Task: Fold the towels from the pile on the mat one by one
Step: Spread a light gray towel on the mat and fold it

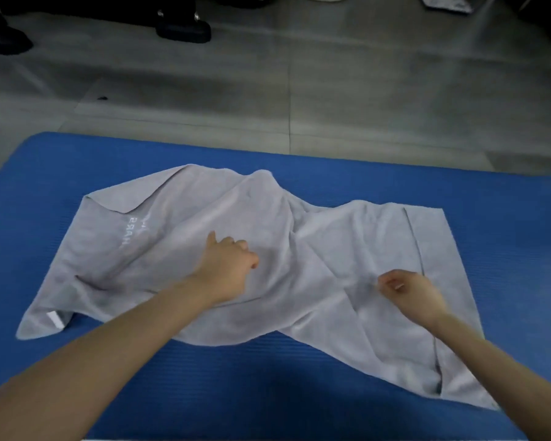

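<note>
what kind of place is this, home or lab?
Probably an indoor work space, though I can't be sure: grey tiled floor, a blue mat laid on it holding a towel, and dark shoes standing at the far edge.

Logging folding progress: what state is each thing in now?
Mat: flat on the floor.
Towel: spread on the mat, rumpled, not yet folded, far-left corner flipped over.
Left hand: fingers curled, on the towel; grip unclear.
Right hand: fingers curled over the towel; grip unclear.

Blurred, partly fold-covered lettering (128, 233) on towel (331, 249)
</note>
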### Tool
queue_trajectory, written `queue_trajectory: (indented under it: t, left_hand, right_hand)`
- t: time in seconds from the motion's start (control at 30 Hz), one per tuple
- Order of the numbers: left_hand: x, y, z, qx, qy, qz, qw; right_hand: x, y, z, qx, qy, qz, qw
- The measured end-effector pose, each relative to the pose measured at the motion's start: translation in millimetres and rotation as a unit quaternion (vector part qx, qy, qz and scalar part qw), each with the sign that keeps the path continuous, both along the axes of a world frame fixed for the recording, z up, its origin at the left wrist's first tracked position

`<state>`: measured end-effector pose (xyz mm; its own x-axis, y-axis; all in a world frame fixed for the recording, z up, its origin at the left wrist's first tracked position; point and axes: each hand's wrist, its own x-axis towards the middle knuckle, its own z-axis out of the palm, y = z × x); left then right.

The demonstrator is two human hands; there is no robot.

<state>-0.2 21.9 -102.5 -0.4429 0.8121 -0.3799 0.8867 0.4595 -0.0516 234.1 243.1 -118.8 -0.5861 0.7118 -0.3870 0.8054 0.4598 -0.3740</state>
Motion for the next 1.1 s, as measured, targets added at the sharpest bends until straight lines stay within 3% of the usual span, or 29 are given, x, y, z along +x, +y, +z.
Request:
queue_trajectory:
  t: [0.23,0.43,0.6,0.77,0.97,1.1]
  left_hand:
    - [43,92,10,0.037,-0.015,-0.117,0.992]
    - [65,191,3,-0.038,0.111,-0.254,0.96]
    - [85,285,-16,0.023,0.103,-0.152,0.983]
    - [100,361,-52,0.148,-0.008,0.035,0.988]
    - [114,412,-80,0.173,-0.043,0.025,0.984]
    - [111,425,-75,0.16,-0.051,-0.002,0.986]
  right_hand:
    - [97,90,-12,0.034,-0.033,-0.154,0.987]
    - [83,155,-39,0.055,0.011,-0.169,0.984]
    - [53,195,-59,0.113,0.013,-0.169,0.979]
    - [40,205,-71,0.132,0.028,-0.16,0.978]
    - [85,165,-73,0.178,0.054,-0.133,0.973]
    - [126,137,-75,0.16,0.086,-0.144,0.973]
